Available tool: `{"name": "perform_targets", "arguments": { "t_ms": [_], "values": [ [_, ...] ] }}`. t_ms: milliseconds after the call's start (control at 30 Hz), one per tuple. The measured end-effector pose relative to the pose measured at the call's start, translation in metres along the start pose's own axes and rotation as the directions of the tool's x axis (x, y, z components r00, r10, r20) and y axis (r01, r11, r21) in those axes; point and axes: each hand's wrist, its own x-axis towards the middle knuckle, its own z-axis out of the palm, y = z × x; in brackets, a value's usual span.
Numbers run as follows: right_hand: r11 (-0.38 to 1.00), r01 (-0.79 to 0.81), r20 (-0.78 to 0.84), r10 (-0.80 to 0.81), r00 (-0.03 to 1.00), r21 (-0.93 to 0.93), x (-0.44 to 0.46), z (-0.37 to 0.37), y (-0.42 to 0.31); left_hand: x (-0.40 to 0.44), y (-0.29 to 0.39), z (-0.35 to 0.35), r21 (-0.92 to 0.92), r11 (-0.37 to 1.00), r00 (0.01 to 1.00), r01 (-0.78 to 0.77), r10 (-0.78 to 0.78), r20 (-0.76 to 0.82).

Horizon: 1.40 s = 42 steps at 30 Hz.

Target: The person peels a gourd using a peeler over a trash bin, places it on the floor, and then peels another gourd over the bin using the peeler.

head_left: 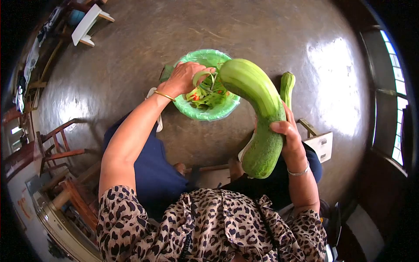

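A large curved green gourd (pixel 262 118) is gripped at its thicker lower part by my right hand (pixel 289 133), thumb on top and fingers behind. Its upper end is smooth and pale in stripes, while the lower part keeps dark, rough skin. My left hand (pixel 187 77) is closed beside the pale end, over a green basin (pixel 208 117) lined with clear plastic. A pale green curl of peel (pixel 201 77) shows at its fingers; whatever else they grip is hidden. Green peelings (pixel 209 98) with some orange-red bits lie in the basin.
Another green gourd (pixel 287 87) is on the floor to the right. A low white stool (pixel 321 146) stands near my right knee, another white stool (pixel 88 25) at the far upper left. Wooden chairs (pixel 63 153) are at the left.
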Motion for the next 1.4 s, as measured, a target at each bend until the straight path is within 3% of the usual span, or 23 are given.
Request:
{"name": "perform_targets", "arguments": {
  "t_ms": [33,67,133,167,200,267,333,400,467,500,600,633,733,800,867,1133,1167,1200,1233,1267,1333,1400],
  "values": [
    [0.999,0.023,0.012,-0.023,1.0,-0.044,0.002,-0.006,0.003,0.005,0.002,0.001,0.002,0.995,0.989,0.098,-0.097,0.113],
    [0.999,0.025,-0.008,-0.025,1.0,-0.033,-0.001,-0.007,0.004,0.007,0.004,0.003,0.0,0.997,0.988,0.082,-0.081,0.128],
    [0.953,-0.104,-0.056,0.124,0.991,0.284,-0.001,0.001,0.002,0.003,0.005,0.003,-0.027,0.979,0.955,0.201,-0.19,0.226],
    [0.907,-0.153,-0.073,0.196,0.978,0.393,0.0,0.004,0.002,-0.005,0.011,0.006,0.192,0.969,0.965,0.153,-0.188,0.181],
    [0.911,-0.147,-0.074,0.19,0.979,0.386,0.003,0.004,0.001,-0.003,0.011,0.006,0.191,0.97,0.968,0.151,-0.184,0.173],
    [0.86,-0.266,-0.09,0.336,0.938,0.436,0.009,0.0,0.008,0.002,0.017,0.004,0.223,0.947,0.922,0.231,-0.286,0.261],
    [0.863,-0.28,-0.03,0.321,0.946,0.42,0.013,-0.005,0.02,0.008,0.022,-0.002,0.281,0.924,0.931,0.26,-0.317,0.181],
    [0.765,-0.33,-0.02,0.408,0.913,0.552,0.017,-0.001,0.022,0.012,0.025,-0.015,0.199,0.953,0.974,0.227,-0.223,-0.043],
    [0.734,-0.343,0.016,0.413,0.911,0.586,0.023,-0.001,0.029,0.02,0.038,-0.027,0.178,0.964,0.979,0.197,-0.184,-0.086],
    [0.699,-0.355,0.05,0.417,0.908,0.621,0.026,0.0,0.031,0.025,0.048,-0.031,0.065,0.995,0.991,0.081,-0.073,-0.114],
    [0.787,-0.369,0.024,0.412,0.911,0.493,0.03,0.014,0.029,0.031,0.084,-0.038,-0.141,0.97,0.972,-0.199,0.178,-0.152],
    [0.808,-0.393,0.008,0.433,0.901,0.439,0.03,0.018,0.029,0.033,0.091,-0.031,-0.212,0.937,0.942,-0.277,0.222,-0.251],
    [0.819,-0.432,0.039,0.452,0.891,0.379,0.028,0.02,0.033,0.028,0.095,-0.036,-0.096,0.941,0.931,-0.323,0.298,-0.213],
    [0.861,-0.405,0.053,0.41,0.911,0.306,0.025,0.016,0.038,0.025,0.088,-0.028,-0.043,0.953,0.937,-0.3,0.285,-0.203],
    [0.807,-0.448,0.029,0.474,0.88,0.386,0.023,0.016,0.042,0.025,0.083,-0.022,0.1,0.965,0.943,-0.243,0.259,-0.207],
    [0.799,-0.418,0.006,0.461,0.887,0.433,0.007,0.012,0.034,0.015,0.034,-0.007,0.171,0.978,0.976,-0.12,0.148,-0.158],
    [0.836,-0.397,-0.043,0.444,0.895,0.38,0.002,0.009,0.032,0.011,0.026,-0.005,0.316,0.926,0.957,-0.206,0.258,-0.133],
    [0.87,-0.374,-0.089,0.421,0.903,0.322,-0.003,0.007,0.029,0.005,0.017,-0.002,0.316,0.926,0.956,-0.209,0.261,-0.133],
    [0.895,-0.328,-0.129,0.379,0.916,0.302,-0.008,0.012,0.021,0.0,0.012,-0.003,0.273,0.947,0.974,-0.169,0.203,-0.101],
    [0.93,-0.266,-0.032,0.283,0.959,0.252,-0.006,0.003,0.022,-0.001,0.009,-0.001,0.232,0.965,0.987,-0.125,0.144,-0.065],
    [0.901,-0.222,0.024,0.23,0.973,0.372,-0.009,-0.002,0.015,0.001,0.012,0.004,0.194,0.975,0.989,-0.108,0.125,-0.077],
    [0.883,-0.247,0.019,0.261,0.965,0.4,-0.009,-0.005,0.011,0.01,0.02,0.005,0.229,0.97,0.995,0.075,-0.056,-0.085]
  ]
}}
